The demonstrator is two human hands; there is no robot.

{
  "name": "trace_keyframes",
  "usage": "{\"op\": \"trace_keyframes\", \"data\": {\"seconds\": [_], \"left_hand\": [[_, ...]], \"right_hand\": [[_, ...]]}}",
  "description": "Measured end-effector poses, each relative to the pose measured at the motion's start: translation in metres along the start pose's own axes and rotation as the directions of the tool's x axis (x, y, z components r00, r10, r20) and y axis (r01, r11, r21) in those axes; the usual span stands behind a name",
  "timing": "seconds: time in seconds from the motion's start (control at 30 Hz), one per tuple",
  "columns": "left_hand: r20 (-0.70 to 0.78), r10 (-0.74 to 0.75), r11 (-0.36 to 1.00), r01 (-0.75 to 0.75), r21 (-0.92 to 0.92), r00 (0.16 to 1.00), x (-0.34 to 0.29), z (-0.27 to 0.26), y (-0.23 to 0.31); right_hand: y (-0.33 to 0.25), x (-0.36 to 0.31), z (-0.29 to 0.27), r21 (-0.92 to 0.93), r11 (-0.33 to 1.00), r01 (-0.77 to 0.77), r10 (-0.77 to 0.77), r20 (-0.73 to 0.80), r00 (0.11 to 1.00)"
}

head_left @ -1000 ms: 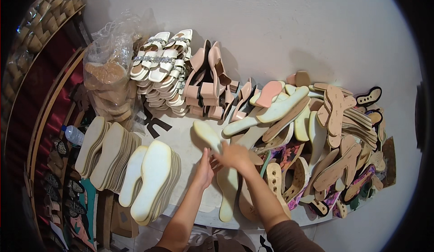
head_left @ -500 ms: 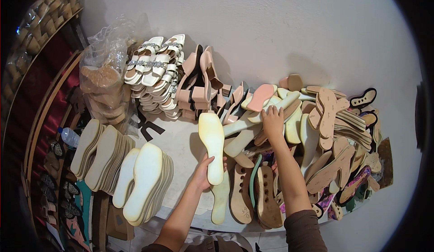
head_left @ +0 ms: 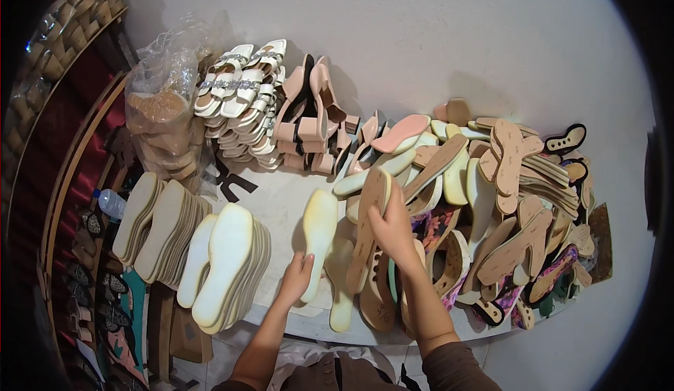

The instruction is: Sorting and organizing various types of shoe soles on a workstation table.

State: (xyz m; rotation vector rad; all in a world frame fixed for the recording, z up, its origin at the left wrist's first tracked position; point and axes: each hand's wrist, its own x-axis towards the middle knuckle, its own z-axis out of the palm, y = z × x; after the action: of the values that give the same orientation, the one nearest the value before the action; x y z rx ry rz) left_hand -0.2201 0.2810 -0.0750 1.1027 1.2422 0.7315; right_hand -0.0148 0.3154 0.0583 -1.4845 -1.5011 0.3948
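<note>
Two hands' grips pinching soles, left [head_left: 296,277] cream [head_left: 319,236], right [head_left: 393,229] tan [head_left: 366,229], over cluttered white table [head_left: 274,201].

A plain white wall [head_left: 449,33] fills the upper frame, evenly lit. At far left, dark wooden shelving [head_left: 53,201] curves down beside the white bench [head_left: 270,205].

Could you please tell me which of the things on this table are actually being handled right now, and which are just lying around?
In hand:
- pale yellow insole, held by the left hand
- tan insole, gripped by the right hand

Lying about:
- stacks of cream soles
- white strappy sandals
- pink heeled sandals
- water bottle
- bagged brown soles
</note>
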Motion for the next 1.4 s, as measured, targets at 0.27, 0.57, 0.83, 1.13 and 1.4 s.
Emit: {"op": "trace_keyframes", "data": {"seconds": [0.27, 0.57, 0.83, 1.13, 1.4], "left_hand": [[-0.201, 0.133, 0.787, 0.020, 0.617, 0.970, -0.034, -0.031, -0.062], [-0.115, 0.400, 0.473, -0.097, 0.876, 0.909, -0.063, -0.013, -0.051], [-0.160, 0.469, 0.649, -0.216, 0.730, 0.869, -0.077, 0.003, -0.044], [-0.019, 0.390, 0.720, -0.291, 0.630, 0.921, -0.089, 0.063, -0.056], [0.043, 0.354, 0.722, -0.302, 0.622, 0.934, -0.076, 0.053, -0.071]], "right_hand": [[0.005, -0.063, 0.059, -0.406, 0.879, -0.252, 0.408, 0.363, 0.838], [0.033, -0.132, 0.101, -0.536, 0.842, -0.059, 0.335, 0.434, 0.836], [0.044, -0.161, 0.070, -0.044, 0.965, -0.260, 0.262, 0.265, 0.928], [0.033, -0.153, 0.024, -0.079, 0.962, -0.261, 0.271, 0.160, 0.949], [0.017, -0.174, 0.050, -0.328, 0.939, -0.101, 0.157, 0.147, 0.977]]}}
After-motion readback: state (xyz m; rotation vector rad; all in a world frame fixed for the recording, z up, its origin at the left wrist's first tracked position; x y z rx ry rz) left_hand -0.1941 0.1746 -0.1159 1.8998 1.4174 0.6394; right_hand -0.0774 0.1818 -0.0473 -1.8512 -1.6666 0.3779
